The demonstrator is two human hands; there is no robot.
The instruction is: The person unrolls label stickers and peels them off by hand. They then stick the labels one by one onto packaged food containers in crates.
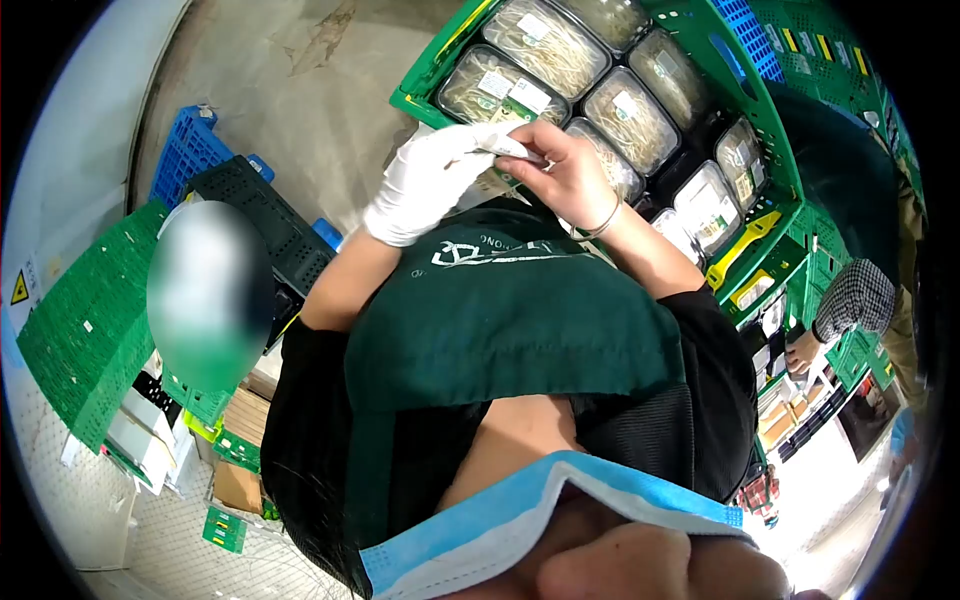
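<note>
My left hand, in a white glove, is pinched at the edge of a small pale strip that looks like a label. On the strip's other side, my right hand, bare and with a bracelet at the wrist, pinches it between thumb and fingers. Both hands meet in front of my dark green apron, by the near edge of a green crate. Inside the crate are several clear-lidded trays of pale sprouts, some with white labels. My fingers partly hide the strip.
A yellow strap lies at the crate's right side. Stacked green crates and a black crate stand at left, near a blue crate. Another person's hand, below a checked sleeve, reaches among crates at right.
</note>
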